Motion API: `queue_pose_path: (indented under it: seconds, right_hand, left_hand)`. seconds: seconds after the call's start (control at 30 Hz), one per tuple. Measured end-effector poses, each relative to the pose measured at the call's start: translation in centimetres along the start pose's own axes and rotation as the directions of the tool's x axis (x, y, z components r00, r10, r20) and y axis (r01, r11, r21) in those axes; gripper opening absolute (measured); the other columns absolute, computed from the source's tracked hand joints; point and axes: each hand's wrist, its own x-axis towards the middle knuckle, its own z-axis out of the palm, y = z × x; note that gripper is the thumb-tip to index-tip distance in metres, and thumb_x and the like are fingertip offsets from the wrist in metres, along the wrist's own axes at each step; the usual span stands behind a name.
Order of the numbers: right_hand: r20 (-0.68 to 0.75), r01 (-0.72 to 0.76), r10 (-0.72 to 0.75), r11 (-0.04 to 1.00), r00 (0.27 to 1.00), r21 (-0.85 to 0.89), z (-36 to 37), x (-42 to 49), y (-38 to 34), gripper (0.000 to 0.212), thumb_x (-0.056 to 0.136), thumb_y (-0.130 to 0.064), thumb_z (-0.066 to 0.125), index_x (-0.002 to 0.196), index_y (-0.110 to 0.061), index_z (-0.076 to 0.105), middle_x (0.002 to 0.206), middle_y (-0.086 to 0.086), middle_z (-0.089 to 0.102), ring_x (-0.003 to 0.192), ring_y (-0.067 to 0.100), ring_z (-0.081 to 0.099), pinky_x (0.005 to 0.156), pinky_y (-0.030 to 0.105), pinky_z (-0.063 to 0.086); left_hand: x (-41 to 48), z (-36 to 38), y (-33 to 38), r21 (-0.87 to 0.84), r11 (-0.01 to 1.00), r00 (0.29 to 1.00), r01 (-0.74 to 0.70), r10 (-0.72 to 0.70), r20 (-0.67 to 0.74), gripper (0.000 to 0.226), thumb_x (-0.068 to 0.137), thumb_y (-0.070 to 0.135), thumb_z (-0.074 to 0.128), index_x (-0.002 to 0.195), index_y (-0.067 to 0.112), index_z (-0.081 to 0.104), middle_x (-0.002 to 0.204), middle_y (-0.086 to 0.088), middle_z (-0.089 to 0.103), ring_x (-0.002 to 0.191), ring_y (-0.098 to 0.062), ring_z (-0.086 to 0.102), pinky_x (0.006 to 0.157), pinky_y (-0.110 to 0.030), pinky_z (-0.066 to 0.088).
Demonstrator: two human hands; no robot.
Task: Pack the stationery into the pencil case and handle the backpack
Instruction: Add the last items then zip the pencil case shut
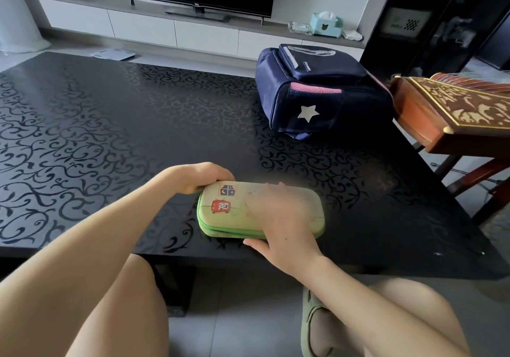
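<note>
A green pencil case (229, 213) with cartoon stickers lies closed on the black patterned table (110, 125), near its front edge. My left hand (201, 177) grips the case's far left corner with curled fingers. My right hand (278, 218) lies over the right half of the lid, fingers on top and thumb at the front edge by the zip; it is motion-blurred. A navy backpack (317, 89) with a white star and pink trim lies at the table's back right, apart from both hands. No loose stationery is visible.
A carved wooden zither (455, 108) on a stand juts in beside the table's right edge, close to the backpack. Beyond the table stands a white TV cabinet (176, 28) with a television and a tissue box (327, 24). My knees and a green slipper (311, 321) are below the front edge.
</note>
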Motion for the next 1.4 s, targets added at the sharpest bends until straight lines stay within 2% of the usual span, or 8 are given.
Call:
queue_pose_path:
  seconds: [0.3, 0.57, 0.7, 0.83, 0.97, 1.23, 1.33, 1.4]
  right_hand:
    - [0.003, 0.044, -0.044, 0.999, 0.999, 0.024, 0.0, -0.1, 0.3, 0.075, 0.082, -0.065, 0.045, 0.141, -0.022, 0.032, 0.141, 0.021, 0.042, 0.128, 0.048, 0.037, 0.102, 0.062, 0.033]
    - [0.025, 0.02, -0.021, 1.0, 0.999, 0.015, -0.2, -0.1, 0.1, 0.077, 0.079, -0.066, 0.045, 0.141, -0.023, 0.03, 0.137, 0.02, 0.045, 0.126, 0.045, 0.041, 0.099, 0.063, 0.036]
    - [0.039, -0.01, 0.009, 1.0, 0.999, 0.023, -0.6, -0.4, -0.4, 0.076, 0.077, -0.064, 0.048, 0.139, -0.023, 0.031, 0.134, 0.02, 0.046, 0.125, 0.045, 0.042, 0.097, 0.064, 0.036]
    - [0.038, -0.014, 0.013, 1.0, 0.999, 0.018, -1.0, -1.0, -1.3, 0.078, 0.074, -0.062, 0.058, 0.137, -0.022, 0.035, 0.131, 0.021, 0.048, 0.122, 0.046, 0.044, 0.094, 0.066, 0.036]
    - [0.063, -0.084, 0.081, 0.995, 0.995, 0.049, -1.5, -1.3, -2.7, 0.076, 0.072, -0.057, 0.064, 0.134, -0.02, 0.039, 0.128, 0.022, 0.049, 0.12, 0.047, 0.045, 0.094, 0.068, 0.035]
    - [-0.014, -0.098, 0.119, 0.879, 0.993, 0.466, -3.3, -2.7, -2.0, 0.065, 0.071, -0.016, 0.062, 0.133, -0.024, 0.041, 0.141, 0.009, 0.041, 0.134, 0.031, 0.029, 0.112, 0.049, 0.023]
    - [-0.285, -0.205, 0.409, 0.813, 0.867, 0.545, -3.2, -4.6, -3.7, 0.009, 0.075, -0.022, 0.058, 0.078, -0.015, 0.064, 0.082, -0.001, 0.062, 0.08, 0.02, 0.057, 0.069, 0.033, 0.05]
    - [-0.209, -0.331, 0.52, 0.754, 0.828, 0.567, -2.5, -4.9, -5.4, 0.033, 0.076, -0.043, 0.057, 0.055, -0.018, 0.058, 0.056, -0.006, 0.055, 0.052, 0.017, 0.053, 0.047, 0.024, 0.04]
  left_hand:
    - [-1.4, -0.7, -3.5, 0.272, 0.949, 0.966, -0.159, 0.206, -0.154, 0.034, 0.097, 0.031, 0.04, 0.071, 0.015, 0.056, 0.07, 0.003, 0.054, 0.068, -0.014, 0.047, 0.068, -0.027, 0.039]
    - [-5.6, 1.0, -9.7, 0.745, 0.636, 0.684, -0.2, 0.635, -0.359, 0.027, 0.095, 0.023, 0.037, 0.068, 0.016, 0.041, 0.059, 0.004, 0.049, 0.063, -0.022, 0.047, 0.056, -0.03, 0.034]
    - [-9.2, 4.3, -10.0, 0.889, 0.457, 0.702, -0.027, 0.642, -0.309, 0.023, 0.064, 0.003, 0.064, 0.059, 0.014, 0.044, 0.043, -0.002, 0.046, 0.041, -0.026, 0.048, 0.04, -0.025, 0.029]
    - [-11.4, 9.5, -10.7, 0.745, 0.667, 0.676, 0.016, 0.542, -0.499, 0.021, 0.074, 0.015, 0.053, 0.059, 0.017, 0.039, 0.041, 0.0, 0.042, 0.035, -0.025, 0.042, 0.037, -0.025, 0.017]
    - [-10.4, 15.2, -7.4, 0.56, 0.828, 0.673, 0.018, 0.405, -0.619, 0.029, 0.095, 0.028, 0.032, 0.071, 0.018, 0.044, 0.069, -0.006, 0.063, 0.07, -0.029, 0.06, 0.056, -0.031, 0.032]
    - [-11.5, 14.0, -3.6, 0.616, 0.785, 0.745, -0.072, 0.453, -0.49, 0.035, 0.097, 0.033, 0.032, 0.077, 0.018, 0.056, 0.079, -0.001, 0.064, 0.075, -0.023, 0.059, 0.065, -0.033, 0.043]
    - [-11.8, 10.9, -3.4, 0.707, 0.694, 0.508, -0.135, 0.662, -0.552, 0.042, 0.091, 0.034, 0.032, 0.066, 0.011, 0.056, 0.068, 0.0, 0.057, 0.066, -0.024, 0.054, 0.06, -0.032, 0.043]
    - [-10.7, 9.4, -3.2, 0.746, 0.652, 0.416, -0.138, 0.721, -0.554, 0.039, 0.09, 0.033, 0.035, 0.072, 0.013, 0.064, 0.076, 0.001, 0.062, 0.071, -0.023, 0.057, 0.065, -0.031, 0.045]
